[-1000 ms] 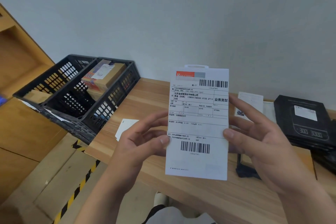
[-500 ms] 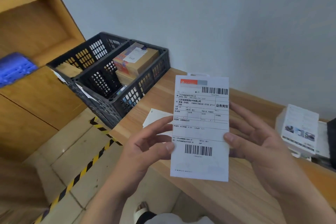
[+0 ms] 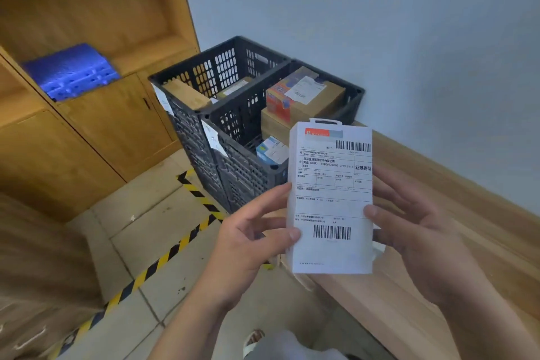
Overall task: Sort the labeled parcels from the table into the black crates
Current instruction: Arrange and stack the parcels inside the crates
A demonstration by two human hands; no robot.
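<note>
wall: pale blue | cabinet: wood | floor: tiled, hazard tape

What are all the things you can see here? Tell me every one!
white parcel: one, white with printed label and barcodes, held up in front of the crates
black crates: two, black, side by side on the floor at the table end
boxes in crates: several, brown, orange, blue-white
table: one, light wood, on the right
cabinet: one, wooden, on the left
blue thing: one, blue, on the cabinet shelf
floor tape: yellow-black stripes
left hand: one, holds the parcel's left edge
right hand: one, holds its right edge
</note>
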